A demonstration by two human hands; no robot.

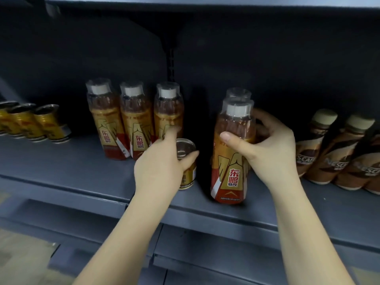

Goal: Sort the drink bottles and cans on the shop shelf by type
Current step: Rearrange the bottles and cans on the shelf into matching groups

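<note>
Two hands, each closed on a drink, at a grey shelf (82,169).

Left hand (162,161) grips a gold can (186,161), pull-tab top, upright near the shelf's front; right hand (267,145) holds an amber bottle (232,157) labelled 东鹏特饮, white-capped, another just behind. Three matching bottles (135,120) stand left, gold cans (30,122) far left, brown Nescafé bottles (337,153) right.

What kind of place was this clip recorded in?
Most likely a shop drinks aisle: a grey metal shelf carries grouped stock, namely gold cans at far left, a row of amber plastic bottles with red-and-gold labels, and brown Nescafe coffee bottles on the right.
</note>
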